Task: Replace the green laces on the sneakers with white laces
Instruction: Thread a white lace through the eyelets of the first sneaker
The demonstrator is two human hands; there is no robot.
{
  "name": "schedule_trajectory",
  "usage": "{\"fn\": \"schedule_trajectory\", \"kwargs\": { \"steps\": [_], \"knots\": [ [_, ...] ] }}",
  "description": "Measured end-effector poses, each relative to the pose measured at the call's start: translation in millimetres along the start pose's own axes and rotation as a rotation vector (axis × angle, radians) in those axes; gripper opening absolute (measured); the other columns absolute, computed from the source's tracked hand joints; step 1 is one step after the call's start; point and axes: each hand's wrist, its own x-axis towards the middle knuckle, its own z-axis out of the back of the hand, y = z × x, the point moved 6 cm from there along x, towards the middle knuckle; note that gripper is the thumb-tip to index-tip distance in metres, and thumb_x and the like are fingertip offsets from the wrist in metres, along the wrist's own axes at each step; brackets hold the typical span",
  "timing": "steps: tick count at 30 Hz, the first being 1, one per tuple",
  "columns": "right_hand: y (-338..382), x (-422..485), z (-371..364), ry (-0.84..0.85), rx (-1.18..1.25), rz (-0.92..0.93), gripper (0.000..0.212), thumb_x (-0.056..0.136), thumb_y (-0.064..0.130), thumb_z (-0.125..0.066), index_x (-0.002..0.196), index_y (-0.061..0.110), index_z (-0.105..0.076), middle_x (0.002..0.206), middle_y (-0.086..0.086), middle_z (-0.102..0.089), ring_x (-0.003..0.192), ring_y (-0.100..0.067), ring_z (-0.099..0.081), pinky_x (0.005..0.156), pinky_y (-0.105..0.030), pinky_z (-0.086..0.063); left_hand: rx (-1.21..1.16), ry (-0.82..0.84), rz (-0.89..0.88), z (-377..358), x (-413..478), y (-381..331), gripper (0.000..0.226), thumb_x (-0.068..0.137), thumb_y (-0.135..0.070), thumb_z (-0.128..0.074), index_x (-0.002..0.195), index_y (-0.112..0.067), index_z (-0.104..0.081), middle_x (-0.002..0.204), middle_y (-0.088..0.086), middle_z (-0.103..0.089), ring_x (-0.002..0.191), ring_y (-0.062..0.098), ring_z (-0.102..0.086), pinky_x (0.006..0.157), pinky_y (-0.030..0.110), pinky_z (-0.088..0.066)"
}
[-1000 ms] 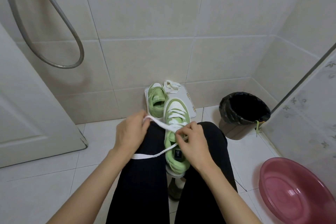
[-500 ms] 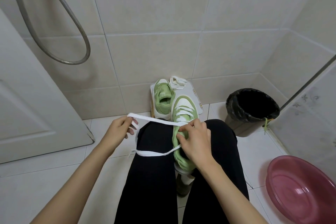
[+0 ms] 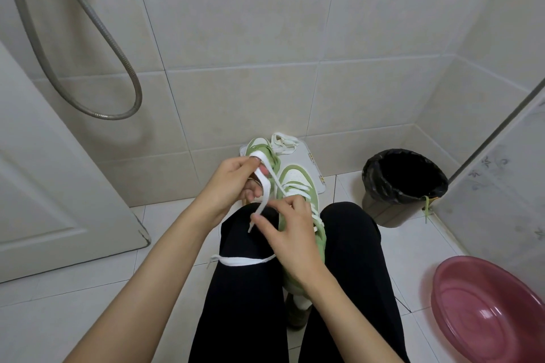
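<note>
**White laces partly in on the near sneaker, while the far one waits**

The left hand (image 3: 233, 183) grips a loop of the white lace (image 3: 265, 186), whose tip dangles over the knee and whose other end lies across the left thigh. Behind it, the far sneaker (image 3: 259, 147) is too hidden to show its lacing, and a spare lace (image 3: 283, 141) lies beside it. The right hand (image 3: 290, 233) has its fingers curled on the near sneaker (image 3: 295, 177), which is held between the knees. Whether it pinches the lace, I cannot tell. The toe-end rows are laced white, and the top rows probably remain.
</note>
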Motion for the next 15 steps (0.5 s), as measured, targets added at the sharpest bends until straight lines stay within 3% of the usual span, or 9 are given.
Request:
{"fn": "schedule_trajectory", "kwargs": {
  "steps": [1, 3, 7, 10, 15],
  "knots": [
    [0, 1, 1, -0.023, 0.062, -0.010, 0.013, 0.088, 0.037, -0.064, 0.092, 0.025, -0.067, 0.093, 0.012, -0.043, 0.100, -0.007, -0.038, 0.087, -0.013, -0.029, -0.017, -0.019, 0.009, 3, 1, 3, 0.032, 0.100, -0.015, -0.040, 0.076, -0.007, -0.060, 0.050, 0.001, -0.056, 0.039, 0.007, -0.048, 0.041, 0.015, -0.039],
    [-5, -1, 7, -0.083, 0.138, -0.031, 0.014, 0.091, 0.029, -0.063, 0.078, 0.023, -0.061, 0.087, 0.011, -0.049, 0.094, -0.008, -0.044, 0.081, -0.011, -0.031, 0.016, -0.078, 0.012, 16, 3, 15, 0.032, 0.100, -0.014, -0.040, 0.078, -0.006, -0.063, 0.059, 0.003, -0.061, 0.042, 0.006, -0.050, 0.042, 0.015, -0.040],
    [-21, -4, 15, -0.030, 0.261, -0.142, 0.014, 0.088, 0.026, -0.065, 0.076, 0.021, -0.059, 0.072, 0.007, -0.059, 0.074, -0.007, -0.054, 0.068, -0.016, -0.041, 0.302, -0.180, 0.023, 46, 0, 45, 0.032, 0.098, -0.008, -0.042, 0.075, -0.010, -0.064, 0.057, -0.002, -0.060, 0.042, 0.002, -0.049, 0.043, 0.014, -0.039],
    [-28, -10, 9, 0.110, 0.139, -0.144, 0.010, 0.086, 0.023, -0.067, 0.081, 0.029, -0.062, 0.076, 0.013, -0.060, 0.082, -0.003, -0.055, 0.072, -0.013, -0.040, 0.528, -0.227, 0.096, 59, -2, 71, 0.033, 0.097, -0.010, -0.044, 0.071, -0.014, -0.063, 0.054, -0.002, -0.059, 0.040, 0.001, -0.049, 0.049, 0.019, -0.040],
    [-44, -25, 14, 0.056, 0.183, -0.208, 0.025, 0.087, 0.016, -0.065, 0.078, 0.039, -0.064, 0.086, 0.014, -0.066, 0.085, 0.007, -0.056, 0.073, -0.003, -0.038, 0.616, -0.270, 0.206, 66, -10, 94, 0.021, 0.096, -0.012, -0.047, 0.085, -0.011, -0.065, 0.068, 0.004, -0.064, 0.057, 0.013, -0.056, 0.065, 0.029, -0.047]
  ]
}}
